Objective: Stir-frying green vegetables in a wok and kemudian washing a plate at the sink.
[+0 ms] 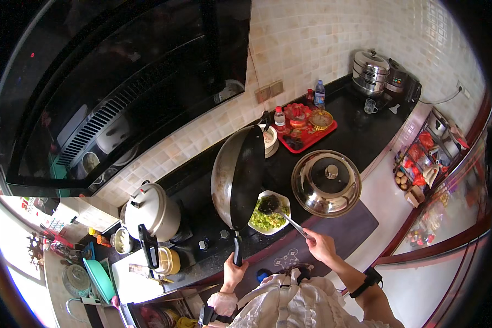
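Observation:
My left hand (234, 271) grips the black handle of a metal wok (225, 180). The wok is tipped steeply on its side, its dark inner face turned to the right. In my right hand (320, 246) is the handle of a cooking spatula (269, 204), whose dark head rests over a white dish (285, 226). Chopped green and yellow food (266, 220) fills that dish, which sits on the black counter right beside the wok's rim. The spatula head hides part of the food.
A domed metal lid (311, 197) lies right of the dish. Behind it a red tray (326, 135) carries bowls and a bottle. A pressure cooker (158, 213) stands to the left, its handle jutting forward. The range hood (147, 82) hangs above; a storage rack (424, 147) stands far right.

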Motion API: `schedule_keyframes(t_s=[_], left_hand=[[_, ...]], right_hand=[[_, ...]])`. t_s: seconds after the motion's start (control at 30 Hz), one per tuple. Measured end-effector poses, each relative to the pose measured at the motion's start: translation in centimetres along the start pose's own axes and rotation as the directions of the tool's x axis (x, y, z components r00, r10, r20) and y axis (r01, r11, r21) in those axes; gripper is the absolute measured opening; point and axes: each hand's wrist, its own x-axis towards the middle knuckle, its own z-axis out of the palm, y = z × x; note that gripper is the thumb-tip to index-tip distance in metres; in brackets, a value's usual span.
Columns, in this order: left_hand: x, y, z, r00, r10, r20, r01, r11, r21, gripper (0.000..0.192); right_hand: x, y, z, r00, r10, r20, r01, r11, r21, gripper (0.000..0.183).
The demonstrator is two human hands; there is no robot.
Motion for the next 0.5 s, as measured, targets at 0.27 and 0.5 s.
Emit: schedule_keyframes(t_s=[0.27,0.5], left_hand=[[-0.6,-0.6,-0.5,0.998,-0.065,0.024,0.066,0.994,-0.084,0.020],[-0.8,-1.0,-0.9,0.997,-0.051,0.049,0.055,0.995,-0.079,0.021]], right_hand=[[2.4,-4.1,-2.5,0.993,-0.045,0.109,0.039,0.998,0.054,0.036],[3.9,-4.0,-0.8,0.986,-0.129,0.103,0.123,0.990,0.067,0.033]])
